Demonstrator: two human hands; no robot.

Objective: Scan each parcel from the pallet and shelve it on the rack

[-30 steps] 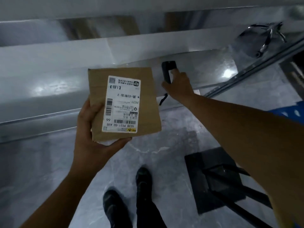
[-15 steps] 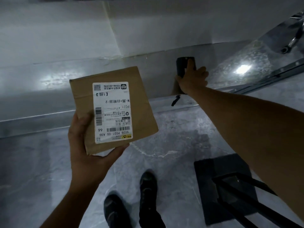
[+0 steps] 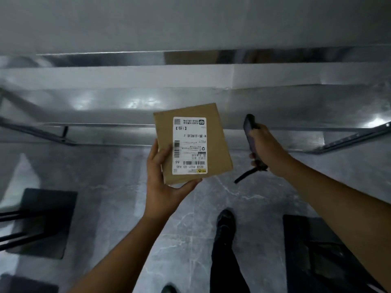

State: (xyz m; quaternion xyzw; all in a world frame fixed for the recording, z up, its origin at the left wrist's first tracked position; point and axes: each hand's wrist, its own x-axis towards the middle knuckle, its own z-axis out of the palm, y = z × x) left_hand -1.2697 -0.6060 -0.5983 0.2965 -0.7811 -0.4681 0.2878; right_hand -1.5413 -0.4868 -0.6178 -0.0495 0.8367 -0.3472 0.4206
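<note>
Your L hand [image 3: 160,187] grips the parcel [image 3: 190,142] by its near corner, label [image 3: 189,145] up so the barcodes show; R hand [image 3: 266,149], fingers wrapped round the scanner [image 3: 249,134] just beside it, looks set to scan, in front of the rack [image 3: 190,98].

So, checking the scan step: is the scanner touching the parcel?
Apart. The head view shows floor between the scanner in the right hand and the parcel in the left hand.
</note>
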